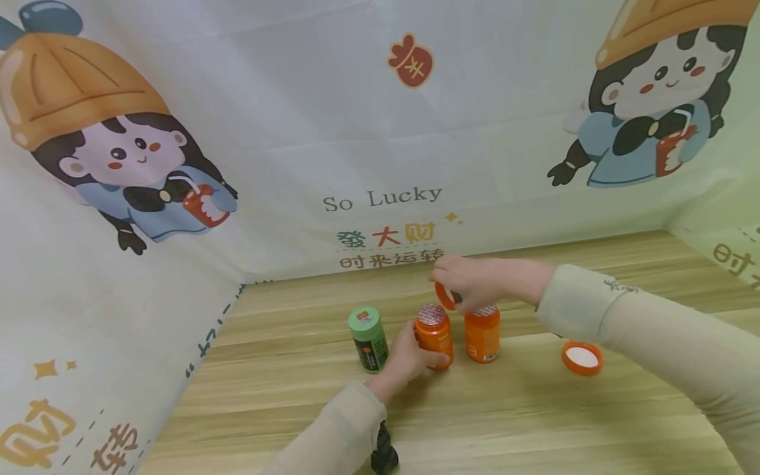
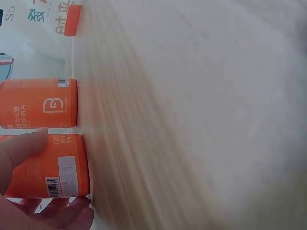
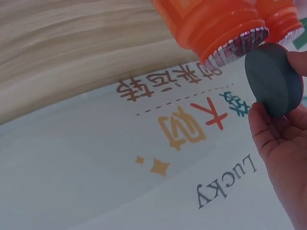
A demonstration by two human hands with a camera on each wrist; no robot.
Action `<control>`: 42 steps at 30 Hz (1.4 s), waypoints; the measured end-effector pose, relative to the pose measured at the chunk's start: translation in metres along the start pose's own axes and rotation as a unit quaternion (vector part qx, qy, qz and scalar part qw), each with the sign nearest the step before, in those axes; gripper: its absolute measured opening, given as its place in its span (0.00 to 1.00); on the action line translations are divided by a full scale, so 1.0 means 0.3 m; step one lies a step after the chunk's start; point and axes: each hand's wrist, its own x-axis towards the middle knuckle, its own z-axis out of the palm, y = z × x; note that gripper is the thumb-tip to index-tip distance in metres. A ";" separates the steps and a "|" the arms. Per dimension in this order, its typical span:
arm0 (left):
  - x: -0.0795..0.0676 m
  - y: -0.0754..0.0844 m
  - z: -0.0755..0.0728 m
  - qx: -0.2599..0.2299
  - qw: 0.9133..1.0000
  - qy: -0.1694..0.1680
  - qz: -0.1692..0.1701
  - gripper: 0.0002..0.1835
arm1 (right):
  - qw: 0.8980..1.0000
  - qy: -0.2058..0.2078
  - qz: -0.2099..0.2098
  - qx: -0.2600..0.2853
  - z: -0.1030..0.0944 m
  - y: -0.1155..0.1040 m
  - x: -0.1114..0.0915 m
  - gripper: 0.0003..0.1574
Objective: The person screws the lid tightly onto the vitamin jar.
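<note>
At table (image 1: 255, 389), left hand (image 1: 406, 360) curled round bottle (image 1: 435, 340), right hand (image 1: 468, 280) pinching lid (image 3: 269, 80)

Your left arm (image 1: 338, 430): pale-sleeved, reaches forward; left grip (image 1: 410, 356) low, thumb (image 2: 29, 146) and fingers (image 2: 72, 211) curled.
Your right arm (image 1: 659, 333): pale-sleeved, reaches in from the right, right wrist (image 1: 531, 280) bare; right grip (image 1: 469, 280) higher than the left, digits (image 3: 263, 127) bent in a pinch.
</note>
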 end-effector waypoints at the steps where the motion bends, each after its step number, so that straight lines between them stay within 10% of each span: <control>1: 0.001 -0.001 -0.002 0.000 1.000 0.000 0.000 0.35 | 1.000 -0.006 -0.004 -0.008 0.003 -0.005 0.005 0.32; 18: 0.004 -0.015 -0.013 -0.014 0.999 -0.018 0.025 0.32 | 0.990 -0.013 -0.030 0.135 0.028 -0.036 0.057 0.27; 42: 0.002 -0.022 -0.017 -0.032 0.999 -0.024 0.030 0.32 | 0.989 -0.030 -0.033 0.143 0.022 -0.051 0.076 0.22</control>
